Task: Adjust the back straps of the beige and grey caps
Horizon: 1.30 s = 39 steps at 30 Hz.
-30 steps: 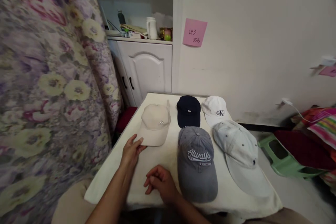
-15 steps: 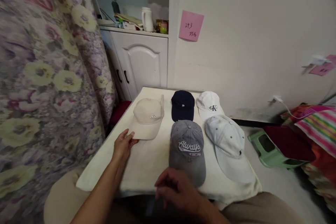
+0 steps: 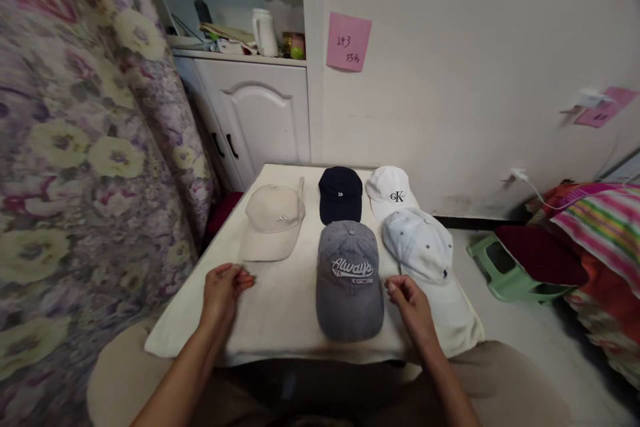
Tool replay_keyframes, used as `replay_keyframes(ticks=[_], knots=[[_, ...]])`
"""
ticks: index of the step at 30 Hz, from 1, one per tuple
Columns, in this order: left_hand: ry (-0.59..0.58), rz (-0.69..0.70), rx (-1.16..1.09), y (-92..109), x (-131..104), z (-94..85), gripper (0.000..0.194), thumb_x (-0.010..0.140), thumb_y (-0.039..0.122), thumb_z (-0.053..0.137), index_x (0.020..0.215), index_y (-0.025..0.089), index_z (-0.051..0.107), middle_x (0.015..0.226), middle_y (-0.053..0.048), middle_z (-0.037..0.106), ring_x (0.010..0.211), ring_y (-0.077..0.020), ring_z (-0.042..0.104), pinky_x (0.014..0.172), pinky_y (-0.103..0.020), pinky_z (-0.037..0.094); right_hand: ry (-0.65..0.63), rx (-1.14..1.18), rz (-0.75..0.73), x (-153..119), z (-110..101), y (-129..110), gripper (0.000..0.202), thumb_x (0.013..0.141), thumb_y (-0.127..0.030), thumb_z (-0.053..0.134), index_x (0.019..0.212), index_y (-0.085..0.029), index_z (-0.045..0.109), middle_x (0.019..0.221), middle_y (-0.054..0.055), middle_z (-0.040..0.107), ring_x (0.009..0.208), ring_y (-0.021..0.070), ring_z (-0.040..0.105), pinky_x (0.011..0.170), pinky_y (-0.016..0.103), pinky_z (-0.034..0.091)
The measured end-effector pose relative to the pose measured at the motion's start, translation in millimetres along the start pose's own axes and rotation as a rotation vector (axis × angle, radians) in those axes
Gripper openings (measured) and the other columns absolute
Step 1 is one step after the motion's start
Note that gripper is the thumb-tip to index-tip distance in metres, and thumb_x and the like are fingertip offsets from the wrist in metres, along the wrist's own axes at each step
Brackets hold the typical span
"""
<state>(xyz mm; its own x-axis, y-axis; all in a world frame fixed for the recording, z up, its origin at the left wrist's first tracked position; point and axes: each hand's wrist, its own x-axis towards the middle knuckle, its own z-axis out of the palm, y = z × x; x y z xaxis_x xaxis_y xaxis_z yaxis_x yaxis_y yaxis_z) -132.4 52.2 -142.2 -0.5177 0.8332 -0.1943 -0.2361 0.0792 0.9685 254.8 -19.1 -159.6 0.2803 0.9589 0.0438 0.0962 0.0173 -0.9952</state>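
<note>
My left hand (image 3: 224, 292) is over the cloth just below the brim of a beige cap (image 3: 274, 210), apart from it. Its fingers are loosely bent and hold nothing. Between a grey cap with "Always" lettering (image 3: 349, 307) and a pale blue cap (image 3: 420, 243) is my right hand (image 3: 411, 307), its fingers half curled and nothing seen in them. Whether it touches either cap I cannot tell. Behind these sit a navy cap (image 3: 341, 203) and a white cap with "CK" letters (image 3: 389, 185).
A cream cloth (image 3: 270, 320) covers the small table. Floral curtains (image 3: 100, 147) hang at left, and a white cabinet (image 3: 263, 117) stands behind. On the right are a green stool (image 3: 505, 277) with a dark red top and a striped cloth (image 3: 600, 213).
My left hand has come off the beige cap's brim and drawn back slightly. My right hand has moved right and up, from below the grey cap to its right side.
</note>
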Motion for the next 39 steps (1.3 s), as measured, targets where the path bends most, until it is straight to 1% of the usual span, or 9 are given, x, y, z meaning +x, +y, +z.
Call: replay_keyframes(ticks=[5, 11, 14, 17, 20, 23, 30, 35, 39], knots=[[-0.207, -0.081, 0.001, -9.5, -39.9, 11.4, 0.026, 0.065, 0.022, 0.076, 0.084, 0.013, 0.06, 0.068, -0.004, 0.071, 0.06, -0.0173, 0.07, 0.064, -0.028, 0.057, -0.006, 0.037, 0.047, 5.9, 5.2, 10.1, 0.036, 0.07, -0.047, 0.075, 0.09, -0.018, 0.072, 0.086, 0.008, 0.074, 0.082, 0.026, 0.065, 0.078, 0.037, 0.05], [-0.425, -0.183, -0.046, -24.1, -62.0, 65.9, 0.034, 0.06, 0.026, 0.085, 0.085, 0.012, 0.065, 0.083, -0.011, 0.075, 0.082, -0.0223, 0.073, 0.084, -0.034, 0.056, 0.043, 0.124, 0.107, 12.2, 7.3, 16.8, 0.04, 0.062, -0.047, 0.08, 0.088, -0.017, 0.073, 0.087, 0.008, 0.074, 0.083, 0.0262, 0.066, 0.081, 0.038, 0.05], [-0.455, -0.204, -0.075, -30.9, -62.0, 90.6, 0.032, 0.061, 0.025, 0.084, 0.084, 0.014, 0.064, 0.081, -0.007, 0.074, 0.081, -0.0196, 0.072, 0.083, -0.032, 0.055, 0.051, 0.198, 0.136, 14.3, 8.9, 17.9, 0.04, 0.061, -0.045, 0.082, 0.087, -0.016, 0.073, 0.084, 0.006, 0.074, 0.08, 0.0237, 0.065, 0.079, 0.036, 0.05], [-0.463, -0.233, -0.087, -36.1, -61.3, 104.9, 0.029, 0.062, 0.024, 0.082, 0.082, 0.015, 0.063, 0.075, -0.003, 0.072, 0.069, -0.0152, 0.069, 0.069, -0.026, 0.054, 0.061, 0.312, 0.175, 15.9, 14.0, 17.4, 0.042, 0.062, -0.047, 0.084, 0.089, -0.017, 0.072, 0.086, 0.005, 0.073, 0.081, 0.0212, 0.066, 0.078, 0.033, 0.051], [-0.482, -0.29, -0.099, -37.8, -62.5, 110.1, 0.025, 0.066, 0.024, 0.078, 0.085, 0.015, 0.065, 0.07, 0.0, 0.07, 0.055, -0.012, 0.063, 0.054, -0.021, 0.049, 0.064, 0.442, 0.231, 17.5, 19.3, 15.1, 0.049, 0.059, -0.048, 0.086, 0.093, -0.018, 0.07, 0.089, 0.005, 0.074, 0.079, 0.0185, 0.067, 0.074, 0.029, 0.052], [-0.516, -0.355, -0.128, -35.6, -65.9, 110.9, 0.017, 0.07, 0.022, 0.073, 0.084, 0.014, 0.067, 0.062, 0.001, 0.068, 0.051, -0.0135, 0.063, 0.05, -0.022, 0.047, 0.049, 0.545, 0.286, 17.8, 22.2, 12.5, 0.052, 0.057, -0.046, 0.089, 0.096, -0.017, 0.071, 0.085, 0.004, 0.074, 0.069, 0.0144, 0.066, 0.066, 0.025, 0.051], [-0.579, -0.511, -0.17, -33.4, -81.6, 109.6, 0.012, 0.074, 0.018, 0.067, 0.083, 0.012, 0.072, 0.073, -0.009, 0.078, 0.074, -0.026, 0.073, 0.072, -0.035, 0.058, -0.068, 0.734, 0.366, 12.3, 26.5, 7.9, 0.044, 0.062, -0.039, 0.09, 0.095, -0.016, 0.073, 0.076, 0.001, 0.074, 0.06, 0.0108, 0.064, 0.056, 0.019, 0.05], [-0.639, -0.505, -0.234, -32.5, -94.5, 107.8, 0.011, 0.07, 0.018, 0.073, 0.08, 0.012, 0.071, 0.074, -0.008, 0.078, 0.078, -0.0263, 0.074, 0.079, -0.035, 0.057, -0.152, 0.831, 0.368, 11.4, 30.6, 2.9, 0.037, 0.065, -0.035, 0.087, 0.095, -0.017, 0.074, 0.09, 0.005, 0.079, 0.082, 0.0204, 0.073, 0.073, 0.028, 0.057], [-0.716, -0.418, -0.315, -14.9, -104.4, 104.8, 0.026, 0.066, 0.017, 0.08, 0.09, 0.014, 0.071, 0.084, -0.005, 0.078, 0.079, -0.0223, 0.073, 0.076, -0.029, 0.055, -0.227, 0.849, 0.428, 12.9, 32.1, 0.1, 0.034, 0.067, -0.042, 0.083, 0.09, -0.019, 0.075, 0.087, 0.005, 0.079, 0.094, 0.0279, 0.073, 0.083, 0.038, 0.059]])
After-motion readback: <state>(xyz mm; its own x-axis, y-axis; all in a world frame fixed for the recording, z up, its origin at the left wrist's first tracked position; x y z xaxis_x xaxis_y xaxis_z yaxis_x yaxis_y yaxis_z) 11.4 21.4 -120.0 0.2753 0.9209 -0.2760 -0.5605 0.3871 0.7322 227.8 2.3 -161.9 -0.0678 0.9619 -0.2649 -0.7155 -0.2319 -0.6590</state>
